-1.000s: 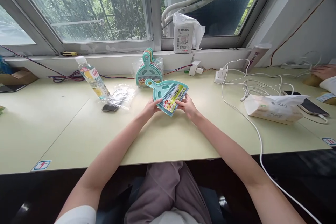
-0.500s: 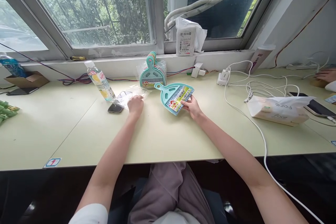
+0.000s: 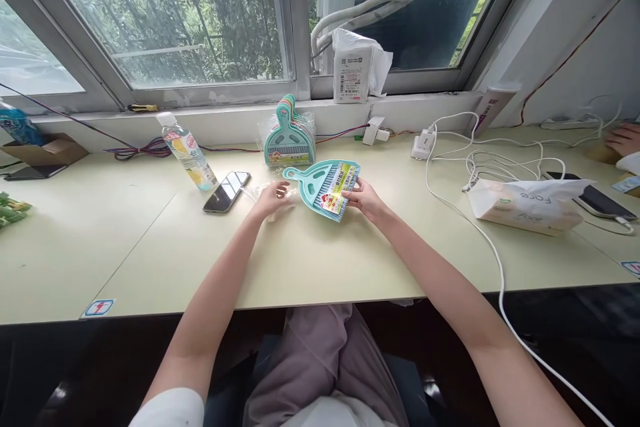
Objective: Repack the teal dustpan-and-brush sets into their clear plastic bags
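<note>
A mint-green dustpan (image 3: 311,181) with a small brush and a yellow label is tilted above the table, its label side facing me. My right hand (image 3: 366,200) grips it by the wide edge, thumb over the label. My left hand (image 3: 273,200) is curled around a crumpled clear plastic bag (image 3: 255,192), just left of the dustpan's handle; part of the bag is behind the fingers. Behind both hands, a stack of similar dustpans (image 3: 287,140) stands upright in clear wrapping against the sill.
A smartphone (image 3: 227,191) and a drink bottle (image 3: 187,153) are to the left. A tissue pack (image 3: 525,205), tangled white cables (image 3: 500,163) and a charger (image 3: 423,145) occupy the right. Another person's hand (image 3: 625,140) shows at the far right edge.
My left hand has drawn the plastic bag rightward off the smartphone, which is now uncovered. The dustpan has shifted slightly left and turned a little in my right hand.
</note>
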